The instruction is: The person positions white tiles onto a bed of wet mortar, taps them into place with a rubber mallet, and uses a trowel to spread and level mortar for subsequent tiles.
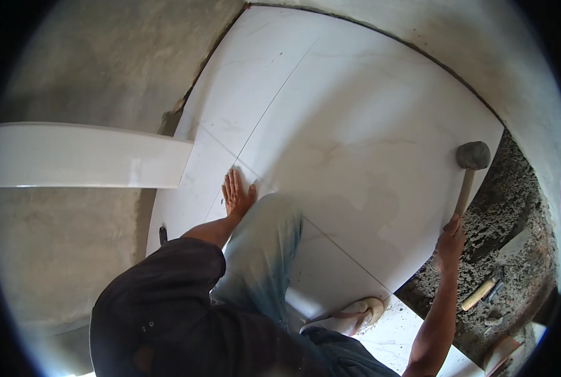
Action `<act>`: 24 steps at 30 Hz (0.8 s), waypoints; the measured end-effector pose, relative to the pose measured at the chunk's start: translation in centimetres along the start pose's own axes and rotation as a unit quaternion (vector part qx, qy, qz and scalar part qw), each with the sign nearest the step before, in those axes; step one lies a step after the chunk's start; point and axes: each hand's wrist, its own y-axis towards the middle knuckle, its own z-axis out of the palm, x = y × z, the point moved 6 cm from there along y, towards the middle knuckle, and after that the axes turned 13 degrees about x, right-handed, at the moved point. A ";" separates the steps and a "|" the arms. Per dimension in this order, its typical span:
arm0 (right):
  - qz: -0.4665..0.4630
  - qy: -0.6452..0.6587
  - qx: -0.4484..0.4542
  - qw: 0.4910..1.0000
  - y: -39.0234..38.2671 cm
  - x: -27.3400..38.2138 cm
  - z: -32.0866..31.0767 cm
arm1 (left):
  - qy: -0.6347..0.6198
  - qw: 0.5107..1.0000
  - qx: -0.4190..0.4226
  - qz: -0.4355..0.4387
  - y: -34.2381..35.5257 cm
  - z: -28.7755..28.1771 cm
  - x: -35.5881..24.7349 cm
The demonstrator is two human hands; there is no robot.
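My right hand is wrapped round the wooden handle of a rubber mallet. The mallet's dark grey head is over the right edge of a large white marbled floor tile; I cannot tell whether it touches the surface. On the left, my left hand lies flat with its fingers spread, close to where the tile joints meet. My bent knee is beside that hand, and a sandalled foot rests on the tiles near the lower joint.
Rough grey mortar borders the tiles on the right. A tool with a wooden handle lies on it. A white skirting-like slab juts in from the left wall. A small black object is at the tiles' left edge. Plastered walls enclose the floor.
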 end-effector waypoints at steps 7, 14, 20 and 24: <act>0.018 -0.048 0.013 0.999 -3.4 -4.8 2.7 | -0.035 0.997 -0.061 -0.038 -0.4 2.1 1.9; -0.107 -0.185 0.019 0.977 -10.0 -6.4 4.5 | -0.018 0.995 -0.088 -0.044 8.2 0.5 -3.7; -0.001 0.043 0.049 0.998 -13.5 -8.2 2.6 | -0.023 0.995 -0.063 0.078 12.0 -1.7 -14.7; 0.032 0.191 -0.001 0.981 -15.9 -8.3 -0.6 | 0.084 0.940 -0.088 0.319 7.3 -0.8 -30.8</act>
